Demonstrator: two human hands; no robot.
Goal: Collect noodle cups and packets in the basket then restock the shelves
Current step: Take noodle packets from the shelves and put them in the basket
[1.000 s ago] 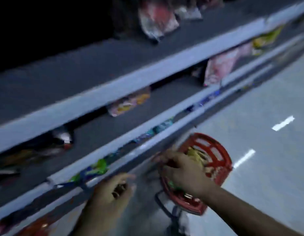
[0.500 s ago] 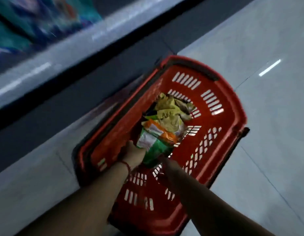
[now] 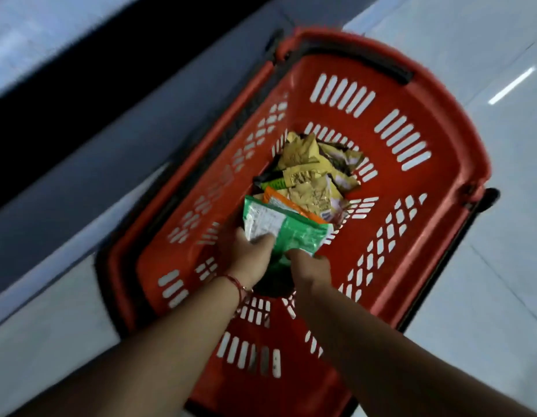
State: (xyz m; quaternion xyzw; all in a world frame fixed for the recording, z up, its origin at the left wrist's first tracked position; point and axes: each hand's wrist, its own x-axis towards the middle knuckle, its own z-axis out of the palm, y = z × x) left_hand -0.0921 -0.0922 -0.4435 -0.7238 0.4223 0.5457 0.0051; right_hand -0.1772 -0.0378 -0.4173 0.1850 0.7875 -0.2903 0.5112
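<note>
A red slotted basket [image 3: 435,164] stands on the floor below me. Inside it both hands reach down. My left hand [image 3: 249,260] grips the near left corner of a green noodle packet [image 3: 294,233], thumb over its white panel. My right hand [image 3: 309,266] holds the same packet at its near right edge. An orange packet [image 3: 286,204] lies right behind the green one. Several yellow packets [image 3: 309,179] are heaped at the basket's bottom, farther in.
The shelf unit's dark base [image 3: 95,94] and its pale lower edge run diagonally along the left. Light floor tiles [image 3: 501,266] spread to the right of the basket. The basket's black handles [image 3: 483,200] hang down at its sides.
The view swung from the shelves down onto the basket. Both hands went into it and took hold of the green packet, which now sits a little higher.
</note>
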